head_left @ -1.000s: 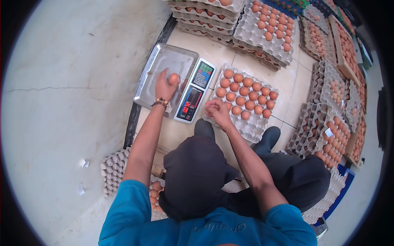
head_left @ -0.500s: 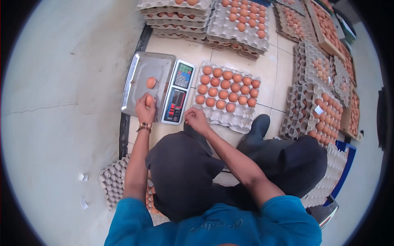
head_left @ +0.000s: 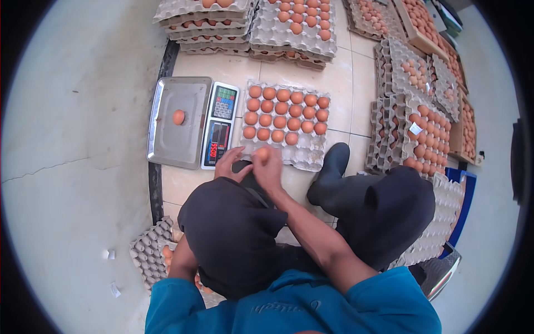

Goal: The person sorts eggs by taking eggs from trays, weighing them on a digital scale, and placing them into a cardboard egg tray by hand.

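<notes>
My right hand (head_left: 269, 170) is closed around a brown egg (head_left: 262, 153) at the near left corner of a grey egg tray (head_left: 300, 157). Right beside it, my left hand (head_left: 228, 163) has its fingers apart and holds nothing. Several rows of brown eggs fill the tray's far part, and bare cups show along its near edge. To the left stands a digital scale (head_left: 221, 125) with lit red digits. A single egg (head_left: 178, 117) rests on the scale's metal pan (head_left: 177, 147).
Stacked egg trays (head_left: 203, 30) stand beyond the scale, with another stack (head_left: 261, 39) beside them. More loaded trays (head_left: 384, 139) and a wooden crate (head_left: 425, 42) of eggs line the right. My boot (head_left: 334, 164) is near the tray; stacked trays (head_left: 150, 245) sit at lower left.
My left hand has left the scale pan and come to my right hand, which now holds an egg. One egg stays on the pan. The view has shifted.
</notes>
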A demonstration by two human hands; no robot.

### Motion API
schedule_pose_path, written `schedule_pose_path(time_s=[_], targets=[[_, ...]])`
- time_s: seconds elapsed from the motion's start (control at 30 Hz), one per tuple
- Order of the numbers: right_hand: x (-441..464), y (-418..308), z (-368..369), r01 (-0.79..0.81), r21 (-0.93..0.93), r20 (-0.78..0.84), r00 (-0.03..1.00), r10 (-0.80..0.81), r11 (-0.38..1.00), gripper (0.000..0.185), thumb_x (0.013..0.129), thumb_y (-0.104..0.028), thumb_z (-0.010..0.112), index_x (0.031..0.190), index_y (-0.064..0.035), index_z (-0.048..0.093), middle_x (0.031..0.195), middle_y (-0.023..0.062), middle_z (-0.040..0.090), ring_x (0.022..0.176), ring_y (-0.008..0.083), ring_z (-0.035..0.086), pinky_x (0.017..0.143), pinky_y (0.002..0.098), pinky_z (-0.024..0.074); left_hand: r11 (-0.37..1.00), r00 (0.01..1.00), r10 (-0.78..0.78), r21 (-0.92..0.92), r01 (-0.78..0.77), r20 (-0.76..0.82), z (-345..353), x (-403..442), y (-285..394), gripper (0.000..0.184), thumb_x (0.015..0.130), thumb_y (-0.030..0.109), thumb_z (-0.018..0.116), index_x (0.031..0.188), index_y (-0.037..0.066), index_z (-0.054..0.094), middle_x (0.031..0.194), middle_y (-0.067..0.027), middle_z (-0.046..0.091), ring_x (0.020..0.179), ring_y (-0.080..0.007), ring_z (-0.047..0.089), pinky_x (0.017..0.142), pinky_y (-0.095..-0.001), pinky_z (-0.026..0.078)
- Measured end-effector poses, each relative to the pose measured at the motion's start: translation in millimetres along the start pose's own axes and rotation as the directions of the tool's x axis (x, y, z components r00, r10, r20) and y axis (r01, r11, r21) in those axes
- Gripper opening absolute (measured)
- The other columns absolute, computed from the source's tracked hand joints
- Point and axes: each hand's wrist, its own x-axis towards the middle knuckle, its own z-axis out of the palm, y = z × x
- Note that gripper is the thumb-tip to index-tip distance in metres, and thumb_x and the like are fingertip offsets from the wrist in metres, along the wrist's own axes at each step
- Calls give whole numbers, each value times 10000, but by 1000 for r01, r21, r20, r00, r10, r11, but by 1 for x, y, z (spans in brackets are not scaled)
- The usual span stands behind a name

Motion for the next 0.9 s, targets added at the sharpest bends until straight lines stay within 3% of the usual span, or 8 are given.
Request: schedule_pose_path(time_s=[0.17,0.27,0.37,0.5,0.57,0.6,0.73,0.9], targets=[[31,21,-58,-55,-186,-485,873,-43,981,414,833,-228,763,1120,10,581,1040,170,601,962,344,595,876,445,467,994,963,-39,84,63,-267,-44,-2,-27,332,828,-18,684,1156,16,655,988,-114,651,865,-200,668,774,-299,539],[51,32,-70,-102,-199,-486,874,-7,975,459,803,-217,796,1149,1,588,1076,153,628,953,288,604,838,397,490,990,920,-50,102,97,-388,-82,-4,-39,269,856,-19,636,1124,-3,660,957,-111,652,825,-187,664,769,-293,538],[64,59,-70,-52,-371,-418,901,-116,927,473,773,-198,810,1151,-10,596,1054,147,642,948,319,603,848,421,484,973,888,-28,193,130,-459,-117,-7,-45,243,864,-23,609,1100,-11,664,937,-111,654,814,-184,663,758,-292,541],[65,68,-72,135,-443,-346,886,-308,886,263,785,-104,769,1010,-9,670,1066,137,647,1015,333,588,892,424,472,938,855,15,304,168,-519,-149,7,-64,254,855,-11,614,1103,0,665,958,-123,652,841,-214,665,749,-317,551],[60,59,-67,53,-411,-387,894,-227,910,163,807,-55,708,965,-15,691,1120,131,634,1082,337,569,948,438,445,920,845,64,359,155,-531,-154,24,-69,262,849,-3,623,1108,4,664,973,-131,652,865,-231,664,756,-329,553],[57,54,-66,41,-427,-404,885,-231,903,159,811,-44,690,967,-16,686,1116,133,625,1085,341,564,957,444,439,921,867,-10,333,203,-499,-157,34,-75,317,833,61,670,1147,20,654,1061,-148,640,974,-273,641,814,-363,545],[51,34,-51,81,-261,-409,893,-187,962,141,817,-8,615,951,-10,658,1101,144,566,1094,347,543,971,450,420,861,921,95,496,115,-378,-154,77,-89,442,781,140,732,1206,58,640,1175,-166,602,1083,-322,589,914,-405,505],[43,24,-41,102,-225,-400,897,-187,969,164,818,-5,616,981,-14,633,1120,127,538,1013,276,552,814,367,459,765,957,101,637,100,-271,-151,103,-114,532,732,157,763,1242,87,628,1213,-175,582,1107,-340,572,963,-423,477]])
